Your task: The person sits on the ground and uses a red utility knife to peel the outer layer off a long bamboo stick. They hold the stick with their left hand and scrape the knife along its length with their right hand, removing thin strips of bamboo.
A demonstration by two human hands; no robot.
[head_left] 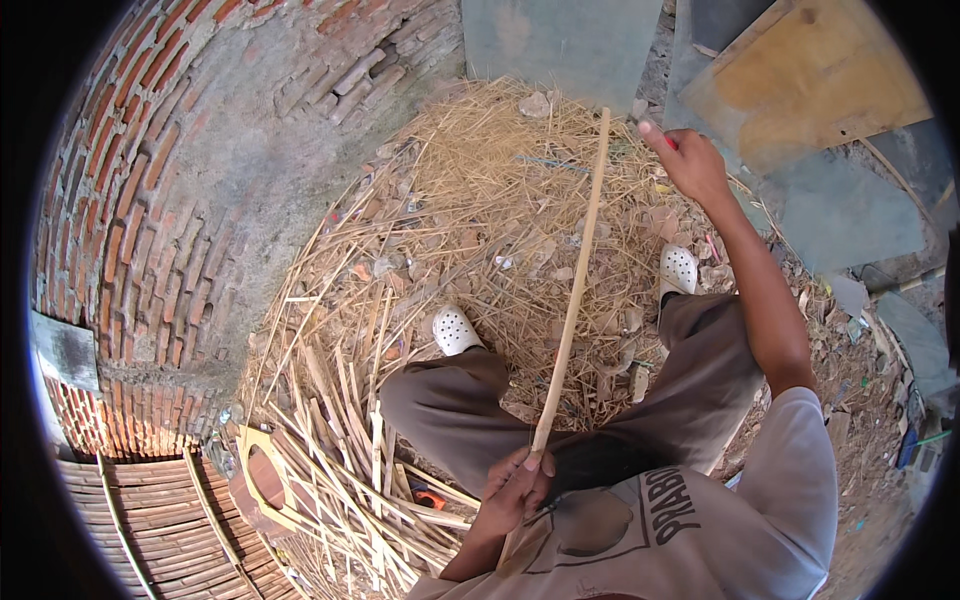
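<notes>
Two hands work on one long, thin, pale bamboo strip (573,300) in the head view. The strip runs from the lower middle of the frame up to the upper middle, leaning a little to the right, so its long axis goes almost straight away from the person's body. The left hand (518,487), at the lower middle, is closed around the near end of the strip, close to the chest. The right hand (690,160), in the upper right, is stretched far out and closed on a small object with a red part (668,141); what kind of object it is I cannot tell. This hand is just to the right of the far end of the strip, near it but apart from it, and the strip lies to its left. So the left hand is the one on the strip, and the right hand is the nearer one to the far tip.

Under the strip are the person's knees in brown trousers and two white perforated clogs (455,329), standing on a heap of dry straw and bamboo shavings (480,190). A pile of split bamboo strips (350,470) lies at the lower left, and a curved red brick wall (130,200) fills the left side. Flat wooden and grey boards (800,80) lie in the upper right. No packages or signs are visible; only the grey shirt carries dark printed letters at the lower edge.
</notes>
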